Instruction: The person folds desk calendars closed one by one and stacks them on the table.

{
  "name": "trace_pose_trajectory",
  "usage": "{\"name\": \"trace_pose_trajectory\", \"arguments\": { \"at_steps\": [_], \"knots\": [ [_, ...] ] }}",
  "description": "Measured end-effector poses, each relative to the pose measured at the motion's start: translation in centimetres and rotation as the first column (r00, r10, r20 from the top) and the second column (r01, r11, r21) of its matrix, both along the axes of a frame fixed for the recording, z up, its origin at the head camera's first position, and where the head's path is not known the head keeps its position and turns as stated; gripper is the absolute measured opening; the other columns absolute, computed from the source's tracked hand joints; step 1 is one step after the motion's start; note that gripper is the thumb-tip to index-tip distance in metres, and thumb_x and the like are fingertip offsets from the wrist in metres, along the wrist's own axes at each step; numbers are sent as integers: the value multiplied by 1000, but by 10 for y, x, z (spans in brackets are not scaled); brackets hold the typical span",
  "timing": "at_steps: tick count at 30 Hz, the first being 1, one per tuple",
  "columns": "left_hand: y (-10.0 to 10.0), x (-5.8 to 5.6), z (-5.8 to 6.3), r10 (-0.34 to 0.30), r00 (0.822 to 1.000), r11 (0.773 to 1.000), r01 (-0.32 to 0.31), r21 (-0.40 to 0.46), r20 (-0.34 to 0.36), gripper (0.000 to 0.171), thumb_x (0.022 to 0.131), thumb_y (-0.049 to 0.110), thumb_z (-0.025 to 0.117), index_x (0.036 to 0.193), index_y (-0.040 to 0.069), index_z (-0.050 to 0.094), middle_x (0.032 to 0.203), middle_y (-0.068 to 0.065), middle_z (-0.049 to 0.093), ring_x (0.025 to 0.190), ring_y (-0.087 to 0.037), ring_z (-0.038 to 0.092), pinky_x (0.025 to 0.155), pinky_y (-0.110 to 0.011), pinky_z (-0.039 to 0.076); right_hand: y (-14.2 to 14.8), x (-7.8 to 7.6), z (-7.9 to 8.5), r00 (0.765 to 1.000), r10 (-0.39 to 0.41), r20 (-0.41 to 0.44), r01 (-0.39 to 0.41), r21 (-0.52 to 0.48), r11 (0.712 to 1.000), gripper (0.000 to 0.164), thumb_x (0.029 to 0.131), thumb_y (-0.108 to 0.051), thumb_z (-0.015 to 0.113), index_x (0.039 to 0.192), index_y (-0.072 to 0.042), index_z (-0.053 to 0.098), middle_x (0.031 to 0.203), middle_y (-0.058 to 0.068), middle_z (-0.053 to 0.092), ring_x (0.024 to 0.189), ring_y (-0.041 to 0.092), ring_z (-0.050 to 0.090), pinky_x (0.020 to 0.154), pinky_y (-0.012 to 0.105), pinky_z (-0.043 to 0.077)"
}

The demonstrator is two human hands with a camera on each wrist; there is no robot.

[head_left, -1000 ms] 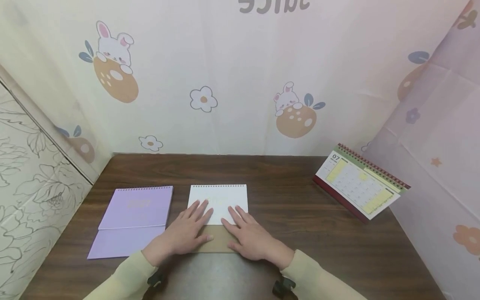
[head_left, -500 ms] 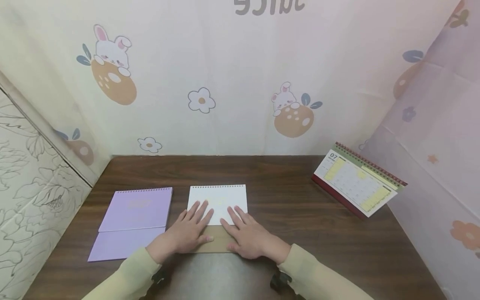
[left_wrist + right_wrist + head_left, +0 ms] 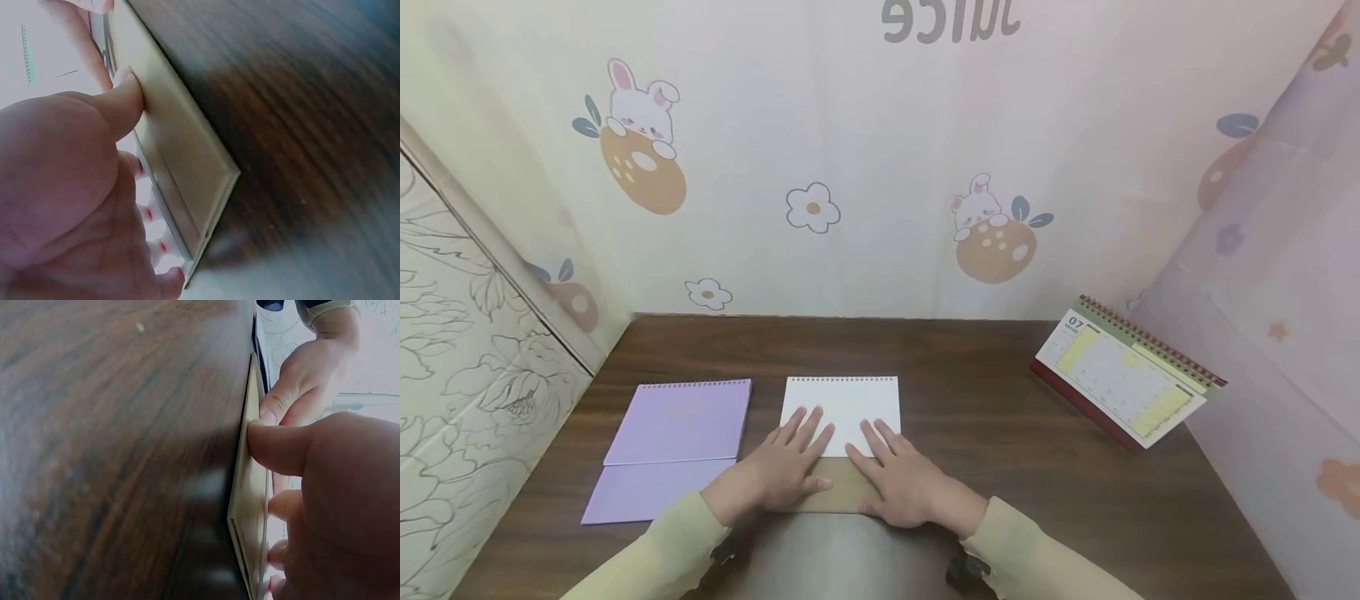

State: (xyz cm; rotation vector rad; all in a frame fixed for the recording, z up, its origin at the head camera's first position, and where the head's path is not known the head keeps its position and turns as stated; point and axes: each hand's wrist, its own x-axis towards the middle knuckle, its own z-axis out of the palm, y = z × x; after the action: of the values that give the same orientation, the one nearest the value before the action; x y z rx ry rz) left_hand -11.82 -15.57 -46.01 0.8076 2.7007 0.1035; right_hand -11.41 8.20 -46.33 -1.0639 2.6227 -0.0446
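A spiral-bound desk calendar with a white cover and a brown cardboard base lies flat at the front middle of the table. My left hand rests on its left half, fingers spread and straight over the white cover, thumb on the cardboard. On the right half rests my right hand, its fingers also spread, with the thumb on the cardboard strip. Both wrist views show the thumbs on the cardboard and the other fingertips on the white pages. Neither hand grips anything.
To the left, a lilac desk calendar lies flattened on the dark wooden table. A green and maroon desk calendar stands propped at the right. Behind the table hangs a curtain printed with rabbits and flowers.
The head view shifts slightly, so the whole scene sits a little lower and further right. Both hands keep their place on the white calendar.
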Motion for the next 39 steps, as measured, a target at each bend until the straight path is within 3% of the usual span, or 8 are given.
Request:
{"name": "trace_pose_trajectory", "arguments": {
  "at_steps": [8, 12, 18, 21, 25, 28, 33, 39],
  "knots": [
    [-4, 2, -4, -13, 996, 998, 19, 63, -89, 76, 100, 52, 51, 156, 7, 29, 163, -21, 15, 147, -45, 15, 109, -64, 28, -3, -2, -3, 997, -7, -71, 5, -34, 999, 71, 97, -56, 53, 156, -21, 35, 164, 13, 18, 150, 33, 15, 116, 47, 26],
    [-6, 0, -4, -33, 987, 995, 46, 83, -155, 75, 98, 53, 55, 154, 6, 36, 161, -22, 23, 144, -46, 23, 109, -63, 28, -2, -6, -6, 990, -42, -136, 28, -108, 994, 61, 98, -49, 57, 149, -17, 48, 159, 12, 33, 146, 31, 29, 112, 45, 33],
    [-9, -8, 0, -20, 979, 992, 45, 116, -203, 67, 96, 50, 60, 146, 8, 49, 156, -19, 36, 139, -42, 35, 111, -58, 28, 2, -13, -2, 982, -128, -141, 89, -255, 963, 47, 97, -38, 60, 136, -11, 62, 147, 13, 50, 136, 29, 46, 105, 44, 43],
    [-12, -12, 2, 4, 969, 989, 34, 146, -248, 61, 94, 48, 64, 139, 8, 57, 150, -17, 44, 134, -39, 42, 110, -56, 30, 9, -17, 2, 975, -178, -130, 125, -339, 932, 41, 96, -32, 63, 130, -9, 66, 140, 13, 57, 129, 28, 53, 101, 44, 46],
    [-16, -19, 4, 28, 938, 987, 29, 159, -345, 50, 93, 42, 68, 129, 7, 63, 137, -16, 56, 121, -36, 52, 103, -52, 41, 19, -24, 5, 963, -256, -88, 195, -430, 882, 34, 94, -28, 67, 124, -10, 68, 131, 10, 63, 122, 27, 58, 100, 44, 47],
    [-17, -23, 6, 94, 923, 982, -24, 189, -373, 44, 93, 38, 69, 124, 7, 66, 126, -12, 61, 111, -31, 57, 94, -47, 48, 26, -28, 6, 948, -317, -29, 267, -471, 841, 32, 94, -27, 68, 122, -12, 69, 127, 7, 65, 119, 26, 59, 100, 45, 47],
    [-23, -26, 9, 263, 910, 939, -164, 302, -321, 38, 93, 33, 68, 120, 7, 67, 112, -8, 63, 101, -27, 60, 85, -45, 52, 37, -31, 4, 918, -386, 93, 376, -512, 772, 32, 94, -24, 69, 122, -11, 68, 118, 5, 67, 107, 21, 63, 93, 42, 51],
    [-33, -31, 9, 376, 896, 897, -289, 335, -235, 39, 94, 31, 67, 120, 2, 65, 110, -11, 64, 98, -30, 63, 82, -49, 52, 42, -33, 3, 894, -378, 239, 446, -556, 702, 30, 94, -20, 69, 122, -9, 68, 107, 1, 65, 93, 13, 62, 81, 35, 54]
  ]
}}
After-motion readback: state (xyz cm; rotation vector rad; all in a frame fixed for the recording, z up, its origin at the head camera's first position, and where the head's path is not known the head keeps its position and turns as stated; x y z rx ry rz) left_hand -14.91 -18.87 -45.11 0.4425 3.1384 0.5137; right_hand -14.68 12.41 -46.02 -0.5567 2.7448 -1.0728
